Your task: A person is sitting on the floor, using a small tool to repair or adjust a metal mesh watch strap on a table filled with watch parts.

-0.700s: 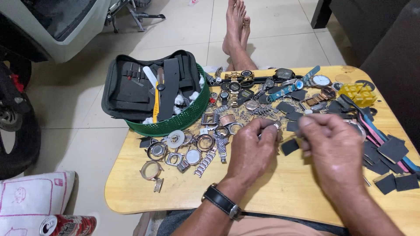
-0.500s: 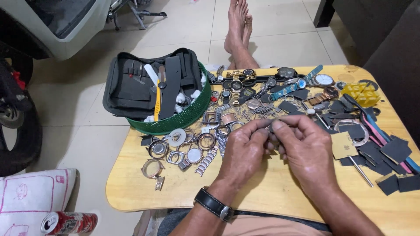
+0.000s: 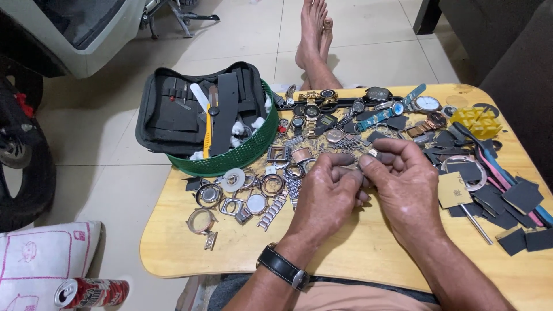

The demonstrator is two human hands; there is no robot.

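Both hands have drawn together over the wooden surface — left hand and right hand pinch a small metal watch part, fingers closed to steady it

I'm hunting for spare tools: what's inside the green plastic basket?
The green plastic basket holds an open black tool case with a yellow-handled tool and white tufts. Anything beneath the case is hidden.
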